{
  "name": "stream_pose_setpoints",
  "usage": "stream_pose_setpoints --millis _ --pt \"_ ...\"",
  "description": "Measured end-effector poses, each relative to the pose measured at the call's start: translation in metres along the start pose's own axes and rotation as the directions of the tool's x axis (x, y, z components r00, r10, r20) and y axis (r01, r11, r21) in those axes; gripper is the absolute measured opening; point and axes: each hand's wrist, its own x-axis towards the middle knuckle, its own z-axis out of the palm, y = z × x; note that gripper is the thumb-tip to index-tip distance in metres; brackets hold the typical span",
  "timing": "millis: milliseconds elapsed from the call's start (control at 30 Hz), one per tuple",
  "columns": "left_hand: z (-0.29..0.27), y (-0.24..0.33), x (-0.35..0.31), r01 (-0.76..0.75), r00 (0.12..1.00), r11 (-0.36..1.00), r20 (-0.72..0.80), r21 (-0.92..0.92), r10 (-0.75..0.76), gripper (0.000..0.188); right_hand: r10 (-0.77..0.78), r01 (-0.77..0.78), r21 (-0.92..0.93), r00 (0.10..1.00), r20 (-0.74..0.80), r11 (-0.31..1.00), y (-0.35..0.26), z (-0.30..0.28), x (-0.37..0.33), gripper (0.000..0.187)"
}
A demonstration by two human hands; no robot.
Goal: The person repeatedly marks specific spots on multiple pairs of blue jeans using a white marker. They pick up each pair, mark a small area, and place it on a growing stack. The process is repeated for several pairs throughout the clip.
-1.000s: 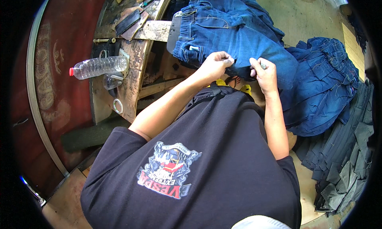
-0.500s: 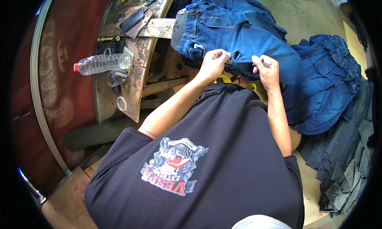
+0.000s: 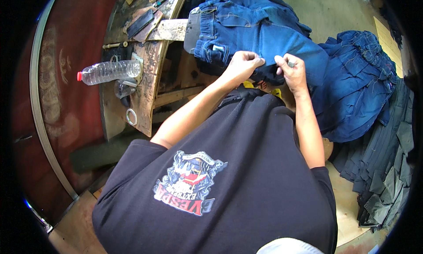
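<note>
Blue denim trousers with an elastic waistband lie in front of me over the rounded end of a board. At their near edge my left hand is closed, thumb and forefinger pinching the denim. Just to its right, my right hand is curled closed at the same edge, its thumb tip near the left fingertips. A small grey piece shows at the right forefinger; what it is and what else the fingers hold I cannot make out. More blue denim garments are heaped on the right.
On the left, a worn wooden table bears an empty plastic bottle with a red cap, a dark phone-like slab and a white ring. Dark grey cloth pieces are stacked at the far right.
My left hand has moved slightly right, closer to the right hand, and the gap between them has narrowed. The dark opening in the denim beside the left fingers no longer shows. The view has shifted slightly.
</note>
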Motion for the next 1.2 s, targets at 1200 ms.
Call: stream_pose_setpoints --millis 1200 --pt "-0.005 -0.016 -0.015 0.039 0.984 0.935 -0.147 -0.352 -0.097 0.017 0.034 -0.036 0.032 0.998 0.051 0.999 0.002 -0.001 -0.003 0.036"
